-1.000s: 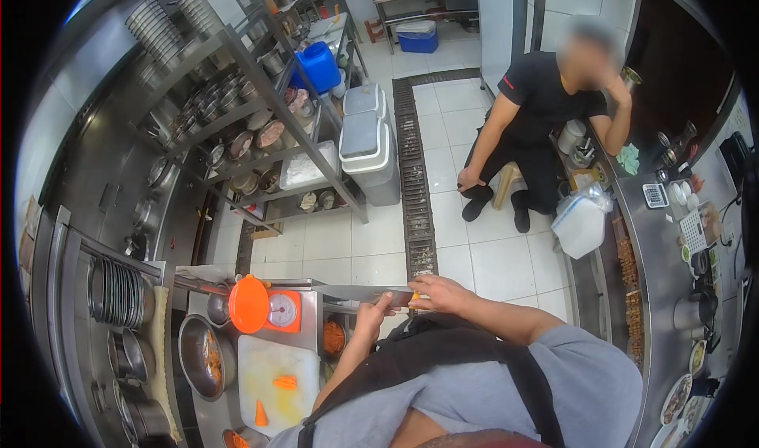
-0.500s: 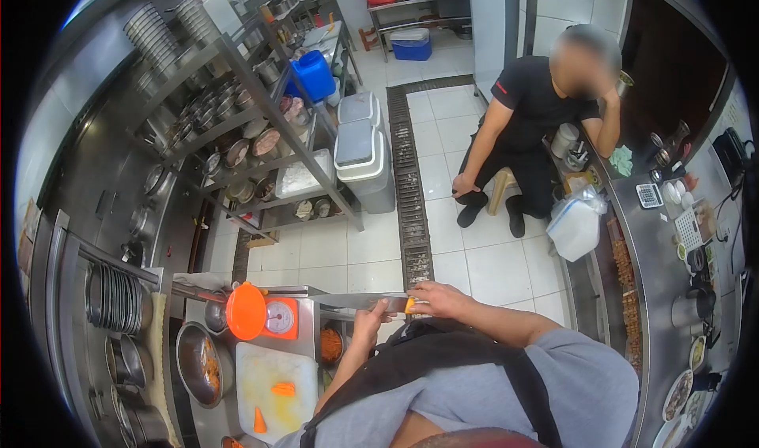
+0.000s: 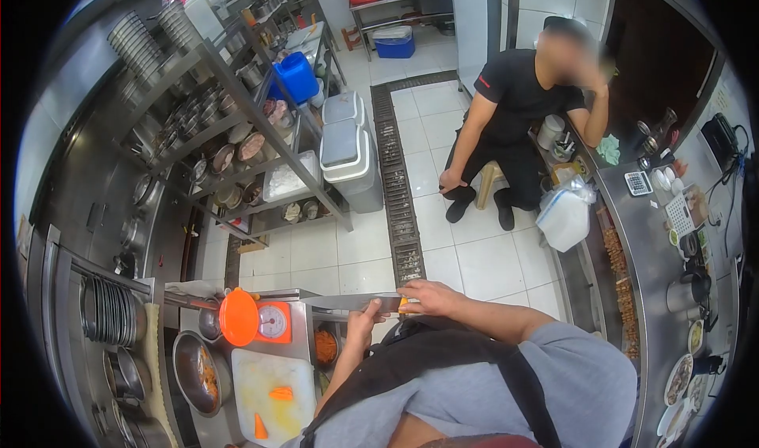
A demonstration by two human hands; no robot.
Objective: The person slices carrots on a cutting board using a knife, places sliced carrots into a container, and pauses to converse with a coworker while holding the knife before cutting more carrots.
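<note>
In front of my apron I hold a knife (image 3: 348,300), its long metal blade lying sideways and pointing left. My left hand (image 3: 366,323) grips the blade, thumb on its flat side. My right hand (image 3: 431,298) is closed at the other end around a yellow-orange part that looks like the handle, mostly hidden by the fingers. Below and to the left lies a white cutting board (image 3: 249,377) with a carrot chunk (image 3: 260,427) and a cut orange carrot piece (image 3: 281,393). A bowl of shredded carrot (image 3: 325,345) stands between board and left arm.
An orange kitchen scale (image 3: 274,322), an orange lid (image 3: 239,316) and a steel bowl (image 3: 182,373) occupy the left counter. A steel shelf (image 3: 253,104) full of pots stands ahead. A seated person (image 3: 526,92) leans on the right-hand counter (image 3: 624,235).
The view has shifted slightly, so the room's items appear a little further left. Both hands stay on the knife, with only a slight shift. The seated person keeps the same pose.
</note>
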